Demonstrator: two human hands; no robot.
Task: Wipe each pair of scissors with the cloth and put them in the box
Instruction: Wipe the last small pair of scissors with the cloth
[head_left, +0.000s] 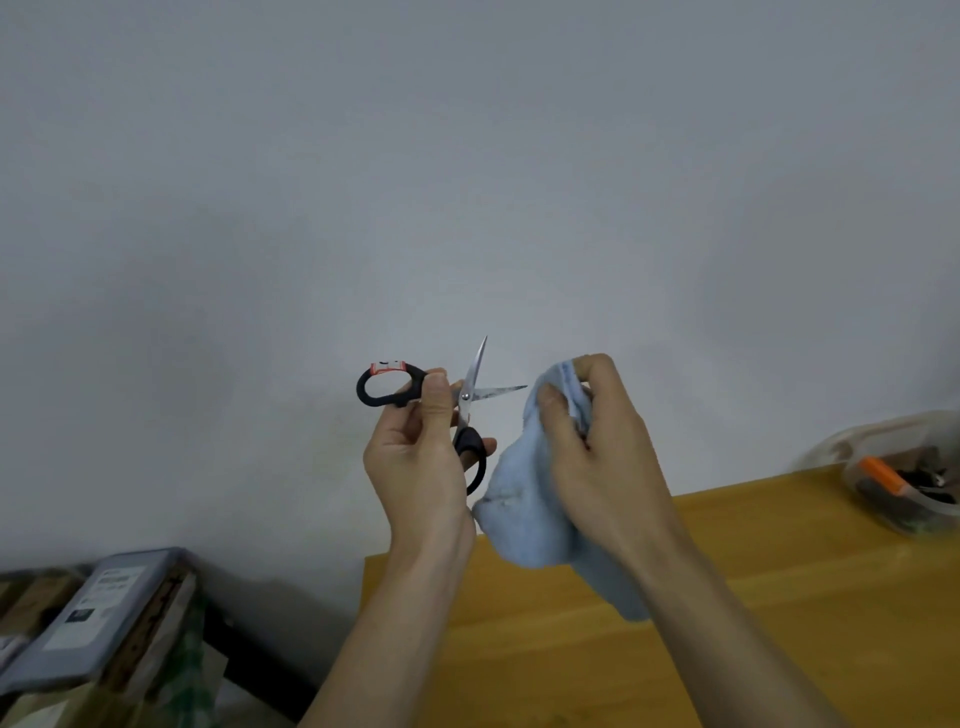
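Note:
My left hand (421, 447) holds a pair of black-handled scissors (470, 387) up in front of the wall, blades spread apart, one pointing up and one pointing right. A red and white label sits on the upper handle loop. My right hand (597, 447) grips a bunched light blue cloth (524, 514) just right of the blades; the cloth hangs down toward the table. The horizontal blade tip almost reaches the cloth. A clear plastic box (904, 467) at the table's far right holds several dark items and an orange one.
A yellow wooden table (727, 597) fills the lower right. To the lower left, off the table, stands a stack with a grey flat package (93, 613) on cardboard boxes. A plain grey wall lies behind everything.

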